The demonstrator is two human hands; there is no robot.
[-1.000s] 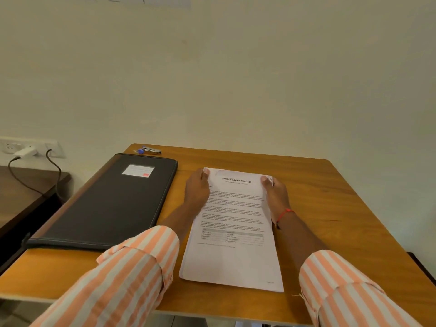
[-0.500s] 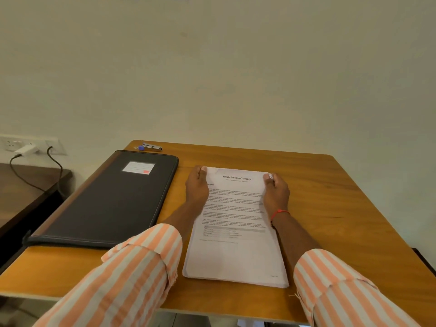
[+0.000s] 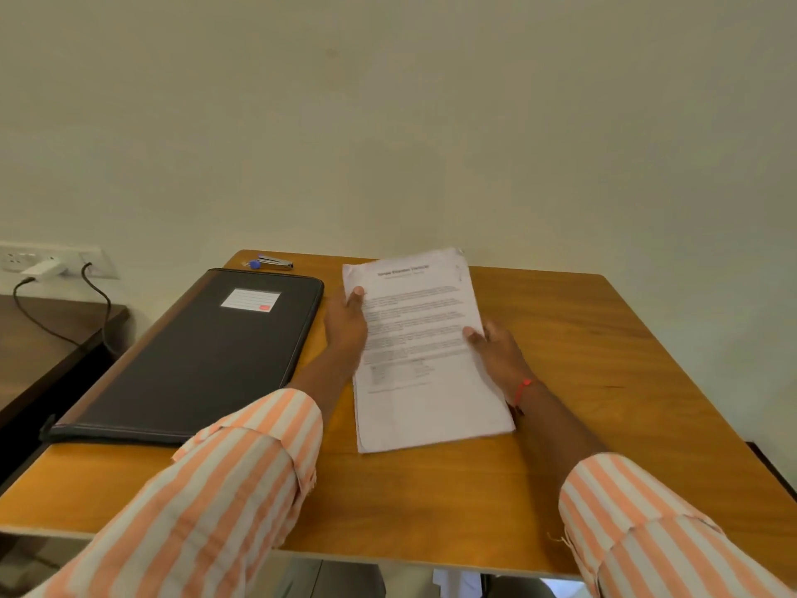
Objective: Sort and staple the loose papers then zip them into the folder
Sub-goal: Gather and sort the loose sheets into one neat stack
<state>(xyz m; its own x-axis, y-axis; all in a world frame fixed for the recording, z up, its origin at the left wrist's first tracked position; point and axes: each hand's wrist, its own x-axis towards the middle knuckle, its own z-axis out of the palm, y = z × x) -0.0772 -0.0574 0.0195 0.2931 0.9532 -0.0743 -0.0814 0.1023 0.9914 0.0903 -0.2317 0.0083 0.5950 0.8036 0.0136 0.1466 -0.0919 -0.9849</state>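
A second ago the papers lay flat on the table with your hands up by their far corners. Now you have raised the far end, so the top edge stands against the wall past the table's back edge. The stack has also turned a little, its near end swung to your right. Your right hand has slid down to the middle of the right edge, while your left hand stays higher on the left edge.

The page is blurred: you can make out a heading and blocks of text, but none of it reads. The fingers of both hands are hidden under the sheets, and only the thumbs show on top. Whether the near edge touches the table cannot be told. The stapler is small and far off, so its details are unclear. Your striped sleeves are cut off by the bottom of the view.

You grip the papers between your two hands, a thumb pressed on the top sheet at each side. The red thread on your right wrist sits just beside the stack's right edge. The folder lies flat just left of your left hand, its label facing up. The stapler sits beyond the folder at the far left corner, well apart from both hands.
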